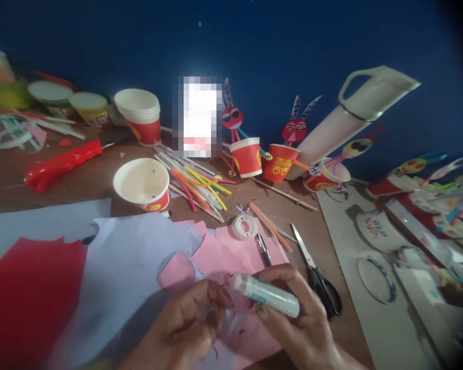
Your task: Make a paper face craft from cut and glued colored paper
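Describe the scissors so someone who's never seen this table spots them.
On the brown table, find the pink paper. Off its right side, beside the right hand, lie the scissors. Their black looped handles and silver blades set them apart from the pen nearby.

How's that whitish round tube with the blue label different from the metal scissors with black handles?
The right hand holds the whitish round tube; the metal scissors lie on the brown table. The tube is thick and rounded; the scissors have slim, pointed blades and looped handles. Both are longer than wide.
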Demonstrator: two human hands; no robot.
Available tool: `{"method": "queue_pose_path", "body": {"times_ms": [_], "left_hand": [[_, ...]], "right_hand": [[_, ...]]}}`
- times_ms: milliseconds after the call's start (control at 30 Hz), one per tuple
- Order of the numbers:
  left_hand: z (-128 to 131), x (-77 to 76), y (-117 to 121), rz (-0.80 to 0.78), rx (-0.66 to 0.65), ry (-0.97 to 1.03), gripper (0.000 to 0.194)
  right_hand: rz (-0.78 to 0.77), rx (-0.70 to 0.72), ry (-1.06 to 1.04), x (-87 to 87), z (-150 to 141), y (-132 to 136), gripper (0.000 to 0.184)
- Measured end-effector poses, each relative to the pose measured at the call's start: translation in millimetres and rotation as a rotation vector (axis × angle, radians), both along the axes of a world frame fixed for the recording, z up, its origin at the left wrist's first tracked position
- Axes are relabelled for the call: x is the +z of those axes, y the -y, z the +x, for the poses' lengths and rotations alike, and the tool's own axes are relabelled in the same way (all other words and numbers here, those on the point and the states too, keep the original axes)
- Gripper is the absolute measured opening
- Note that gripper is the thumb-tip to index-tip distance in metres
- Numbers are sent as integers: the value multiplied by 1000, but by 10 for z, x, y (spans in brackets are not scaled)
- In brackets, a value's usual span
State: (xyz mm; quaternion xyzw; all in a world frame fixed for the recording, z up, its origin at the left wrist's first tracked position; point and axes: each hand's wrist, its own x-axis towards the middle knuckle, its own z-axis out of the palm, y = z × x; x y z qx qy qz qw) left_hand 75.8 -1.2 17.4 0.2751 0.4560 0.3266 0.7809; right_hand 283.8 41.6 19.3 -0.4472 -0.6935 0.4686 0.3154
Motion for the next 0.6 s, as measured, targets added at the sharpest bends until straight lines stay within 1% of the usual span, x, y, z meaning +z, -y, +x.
{"method": "queue_pose_path", "body": {"times_ms": [33,67,167,267,300,367,433,500,533,567,600], "left_hand": [[16,24,-13,-56,26,89,27],[36,57,-21,-71,59,147,35],[115,177,-5,-101,170,237,47],[207,247,28,-172,307,262,49],[232,252,33,-174,340,256,47],[264,243,28,-150,387,223,44],[278,224,17,-102,430,165,47],[286,206,10,-52,457,100,52],[290,199,8,-26,459,77,53],[294,192,8,-1,456,62,54],[298,186,8,20,449,59,53]], "right_hand": [[35,11,23,-6,-15,33,20],[76,27,53,-9,-28,68,22],[246,98,170,5,-63,158,27],[433,203,241,61,-89,185,30],[481,217,252,84,-95,176,30],[534,192,275,126,-98,139,30],[569,154,261,154,-89,91,25],[572,158,228,164,-75,54,21],[537,157,197,161,-70,47,23],[461,154,155,152,-68,51,26],[326,154,98,138,-72,64,31]]}}
